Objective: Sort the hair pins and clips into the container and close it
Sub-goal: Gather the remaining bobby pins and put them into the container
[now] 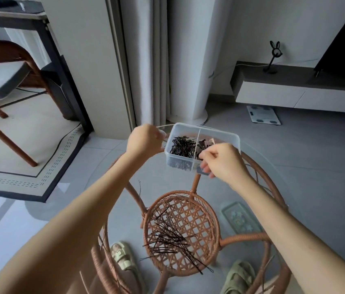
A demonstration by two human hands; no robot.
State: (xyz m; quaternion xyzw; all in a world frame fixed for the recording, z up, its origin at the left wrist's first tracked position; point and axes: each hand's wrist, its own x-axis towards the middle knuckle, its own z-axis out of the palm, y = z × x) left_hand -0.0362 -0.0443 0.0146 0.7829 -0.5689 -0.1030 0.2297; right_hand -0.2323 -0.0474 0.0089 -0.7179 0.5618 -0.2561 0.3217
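A round glass bench (273,187) with a rattan frame carries the work. At 12 o'clock on it stands the clear plastic container (218,131), open at the top and divided into two compartments by a thin wall. The left compartment holds a heap of dark hair pins (183,146). The right compartment holds darker and brownish clips (204,144).

The left hand (144,139) is at 9 o'clock of the container, just beside its left wall. Its fingers are curled and grip the edge of a thin clear piece, which seems to be the clear lid (162,133); only a small part of it shows.

The right hand (224,160) is above the right compartment, at the near wall. Its fingers are bent, with the tips among the clips. I cannot tell if they pinch a clip or hold nothing.

A pile of loose pins (171,236) lies at 6 o'clock on the glass, well apart from the container, crossing one another in many directions. One single pin (140,188) lies alone towards 9 o'clock of the bench centre. A pale green flat item (241,217) is at about 4 o'clock.
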